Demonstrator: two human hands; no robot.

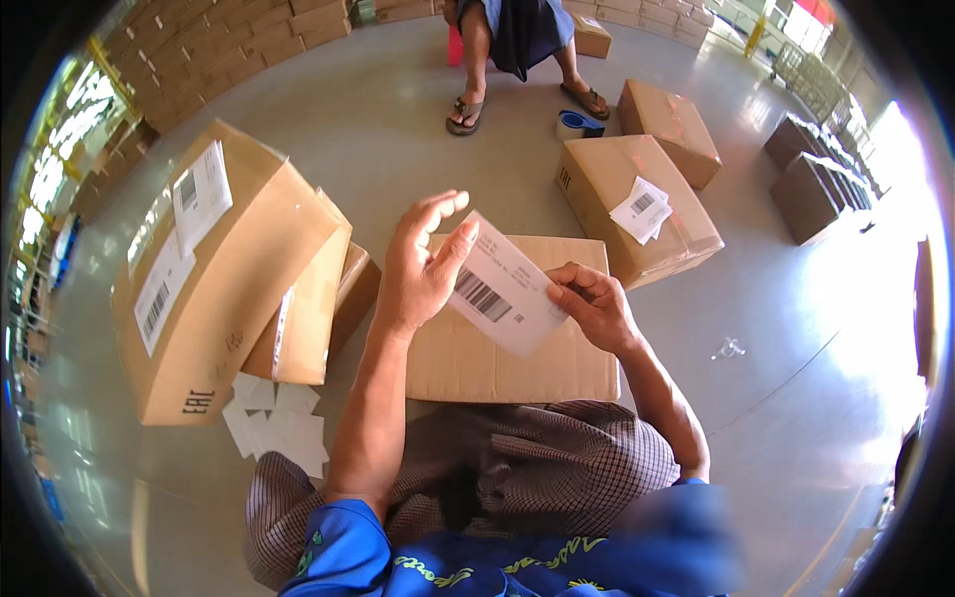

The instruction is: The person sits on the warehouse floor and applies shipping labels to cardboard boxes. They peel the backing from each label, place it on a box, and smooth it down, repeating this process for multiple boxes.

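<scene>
My right hand (595,304) pinches the lower right edge of a white label (498,287) between thumb and fingers. The label bears a barcode and print, and is held tilted above a closed cardboard box (515,373) in front of my lap. At the label's upper left edge is my left hand (427,261), its thumb over or against that edge. The fingers of this hand stand apart from the thumb. Part of the box top is hidden by the label and both hands.
Left are stacked cardboard boxes (254,291) with labels, and loose white papers (287,422) on the floor. Right, a box (642,224) carries labels; another box (668,130) and a blue tape dispenser (582,123) lie beyond. A seated person's sandalled foot (468,112) is ahead.
</scene>
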